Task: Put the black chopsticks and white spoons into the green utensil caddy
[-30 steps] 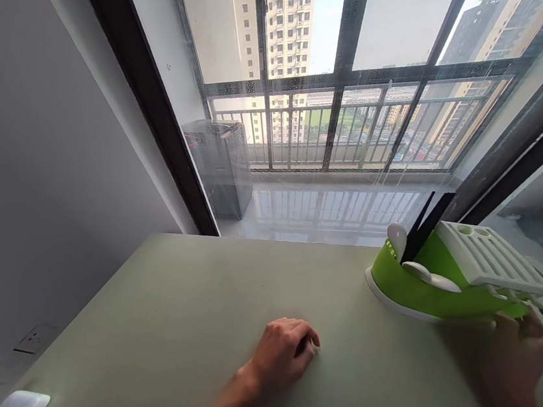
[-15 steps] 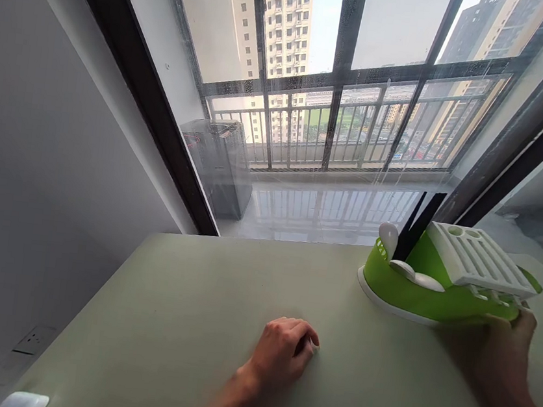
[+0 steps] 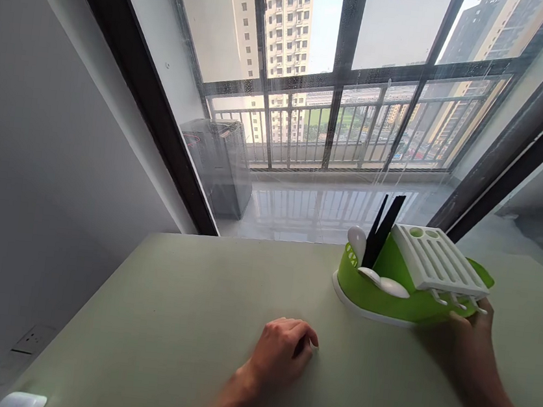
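A green and white kitchen utensil holder (image 3: 378, 300) is at the right of the pale table. Its slotted white top (image 3: 444, 261) has small hooks along the near side. White spoons (image 3: 356, 242) and a black pair of flat-ended sticks or tongs (image 3: 382, 232) stand in its left compartment. My right hand (image 3: 467, 337) is closed around the holder's near right end, some fingers hidden behind it. My left hand (image 3: 284, 349) rests on the table in front, fingers curled, apart from the holder; whether anything is inside the curl is hidden.
The pale green table (image 3: 192, 299) reaches to a glass door with dark frames (image 3: 142, 84). A white object (image 3: 23, 401) lies at the lower left edge. Wall sockets (image 3: 33, 338) are beside the table. A grey cabinet-like box (image 3: 224, 169) stands behind the glass.
My right hand has moved the utensil holder left and slightly toward me along the table. My left hand has stayed in the same place.
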Available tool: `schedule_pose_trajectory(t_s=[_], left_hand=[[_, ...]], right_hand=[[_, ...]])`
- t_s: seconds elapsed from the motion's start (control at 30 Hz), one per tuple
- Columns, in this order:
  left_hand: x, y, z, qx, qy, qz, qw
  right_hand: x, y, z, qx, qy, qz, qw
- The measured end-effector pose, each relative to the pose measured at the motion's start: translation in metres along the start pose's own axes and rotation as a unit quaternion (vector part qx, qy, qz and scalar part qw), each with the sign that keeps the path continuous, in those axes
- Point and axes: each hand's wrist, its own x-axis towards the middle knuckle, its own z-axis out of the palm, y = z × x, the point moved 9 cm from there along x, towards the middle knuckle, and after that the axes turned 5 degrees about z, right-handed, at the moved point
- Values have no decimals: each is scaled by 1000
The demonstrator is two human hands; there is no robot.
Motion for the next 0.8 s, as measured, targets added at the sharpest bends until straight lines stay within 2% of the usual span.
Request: schedule_pose_trajectory(t_s=[0.27,0.43,0.63,0.8], left_hand=[[-2,12,4,34,-18,46,998],[-10,24,18,53,-53,89,993],[-20,42,39,89,-102,141,981],[-18,42,38,65,-122,123,983]], right_hand=[[-43,-38,50,74,-116,2,990],[-73,-68,76,80,-170,-26,982],[-96,-87,88,69,-225,-21,972],[-94,-83,88,83,-230,-28,969]])
